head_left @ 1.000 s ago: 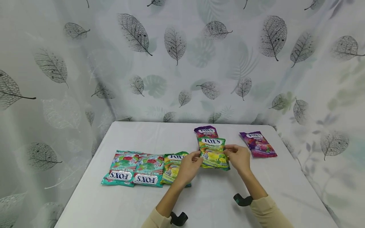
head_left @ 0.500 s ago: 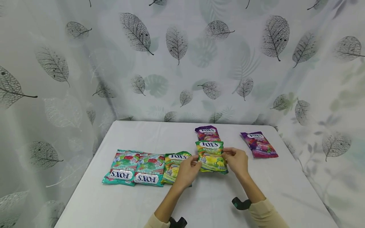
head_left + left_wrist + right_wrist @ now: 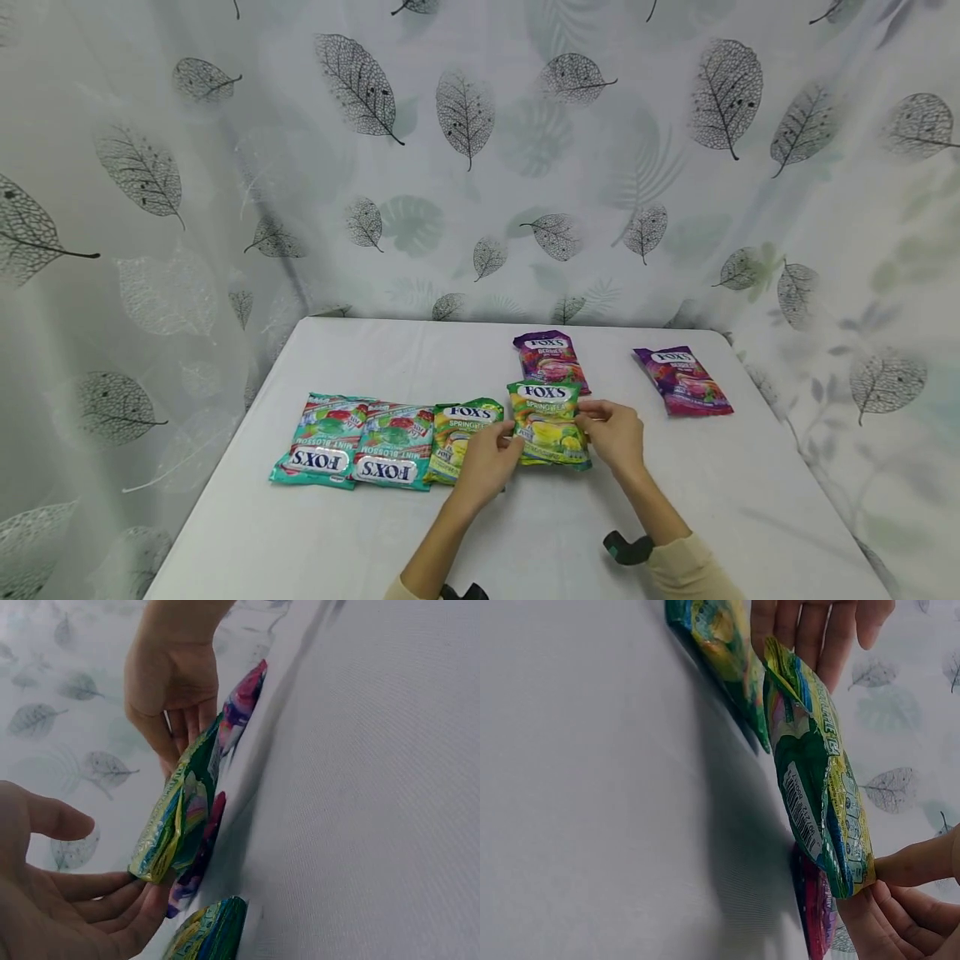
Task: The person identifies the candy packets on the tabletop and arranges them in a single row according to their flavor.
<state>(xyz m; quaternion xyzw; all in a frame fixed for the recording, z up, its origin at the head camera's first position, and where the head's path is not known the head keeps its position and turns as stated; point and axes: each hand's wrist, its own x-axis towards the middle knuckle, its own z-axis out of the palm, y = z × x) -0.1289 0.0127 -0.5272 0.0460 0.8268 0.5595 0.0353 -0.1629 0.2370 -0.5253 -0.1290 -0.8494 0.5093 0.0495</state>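
Note:
A yellow-green FOX'S Spring Tea candy bag (image 3: 551, 425) is raised off the table, its barcoded back facing down in the right wrist view. My right hand (image 3: 617, 435) pinches its right edge between thumb and fingers (image 3: 889, 911). On the left edge, the fingers of my left hand (image 3: 486, 462) touch the bag from below, while the thumb (image 3: 64, 819) stands away from it. Beside that hand lies another Spring Tea bag (image 3: 452, 442), partly covered by it. Just behind the raised bag, a purple FOX'S Berries bag (image 3: 551, 358) lies on the table.
Two teal Mint Blossom bags (image 3: 322, 437) lie side by side at the left, lettering upside down. A second Berries bag (image 3: 684, 379) rests at the back right. The white table (image 3: 300, 550) ends at a leaf-patterned curtain (image 3: 465, 192).
The raised Spring Tea bag has moved left and toward me, carried by both hands. More of the Berries bag behind it now shows. My left thumb has lifted off the bag's edge.

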